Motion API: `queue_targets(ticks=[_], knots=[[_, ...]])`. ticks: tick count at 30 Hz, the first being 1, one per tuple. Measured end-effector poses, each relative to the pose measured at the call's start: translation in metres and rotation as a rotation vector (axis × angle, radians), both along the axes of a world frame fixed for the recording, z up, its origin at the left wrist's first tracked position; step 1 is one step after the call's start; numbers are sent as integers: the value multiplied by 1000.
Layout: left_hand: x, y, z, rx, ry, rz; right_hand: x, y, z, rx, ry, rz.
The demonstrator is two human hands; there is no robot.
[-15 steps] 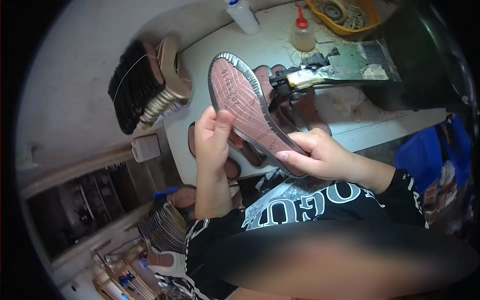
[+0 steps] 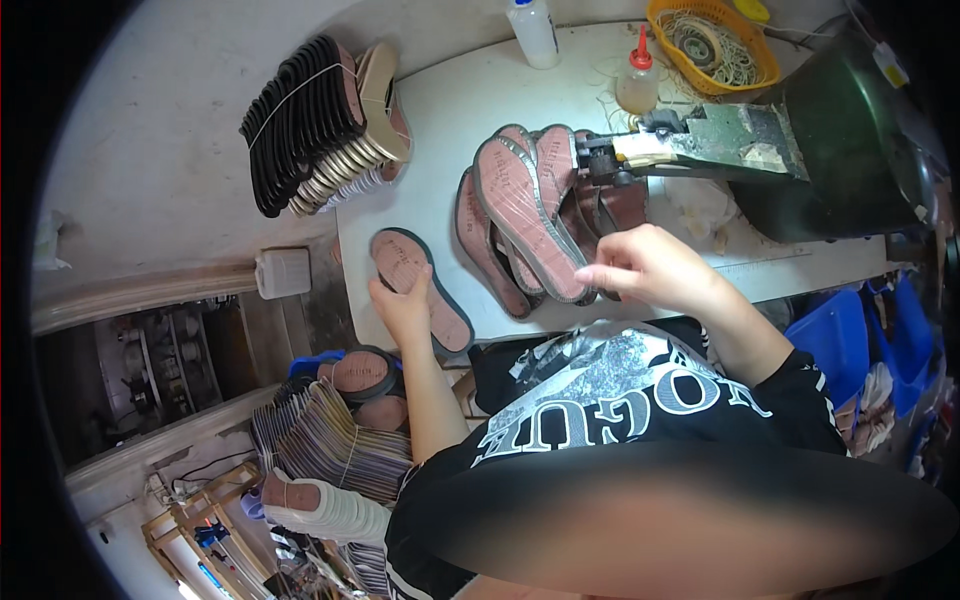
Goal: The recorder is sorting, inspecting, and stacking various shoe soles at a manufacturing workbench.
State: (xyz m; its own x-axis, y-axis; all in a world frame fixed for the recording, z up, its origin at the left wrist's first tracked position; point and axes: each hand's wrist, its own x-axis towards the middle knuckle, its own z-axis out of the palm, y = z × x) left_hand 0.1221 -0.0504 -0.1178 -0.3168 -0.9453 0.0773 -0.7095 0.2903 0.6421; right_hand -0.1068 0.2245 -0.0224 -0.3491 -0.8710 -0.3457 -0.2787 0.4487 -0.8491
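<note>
My left hand (image 2: 403,312) grips a shoe sole (image 2: 400,258) with a pinkish-brown face and dark rim at the table's left side, the thumb lying over its edge. In the middle of the table is a pile of similar soles; the top sole (image 2: 520,205) lies slanted, its face lined with pale streaks. My right hand (image 2: 655,265) is at the near end of that top sole, thumb stretched out over its edge and apart from the fingers, which are partly hidden. Just beyond the pile juts the narrow arm of a green machine (image 2: 700,145).
Bundled black and beige soles (image 2: 310,125) stand at the table's left edge. At the back are a red-capped bottle (image 2: 637,88), a white bottle (image 2: 535,38) and a yellow basket (image 2: 765,75). More stacked soles (image 2: 325,440) are at lower left, blue bins (image 2: 832,335) at right.
The sole held up in both hands now lies on the pile. My left hand has moved left and down onto another sole; my right hand has loosened its hold. The view has shifted.
</note>
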Motion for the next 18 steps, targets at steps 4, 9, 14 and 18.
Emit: queue_targets(ticks=[4,9,14,18], knots=[[-38,40,69,127,602,-222,9,-1,-1,-130,52,123],[-94,115,91,473,950,-489,46,-37,-7,-754,-525,-325],[-114,109,86,795,1108,-531,22,-23,-4,-746,-160,-194],[-130,112,100,1143,1082,-672,6,-9,-12,-704,-933,-101]])
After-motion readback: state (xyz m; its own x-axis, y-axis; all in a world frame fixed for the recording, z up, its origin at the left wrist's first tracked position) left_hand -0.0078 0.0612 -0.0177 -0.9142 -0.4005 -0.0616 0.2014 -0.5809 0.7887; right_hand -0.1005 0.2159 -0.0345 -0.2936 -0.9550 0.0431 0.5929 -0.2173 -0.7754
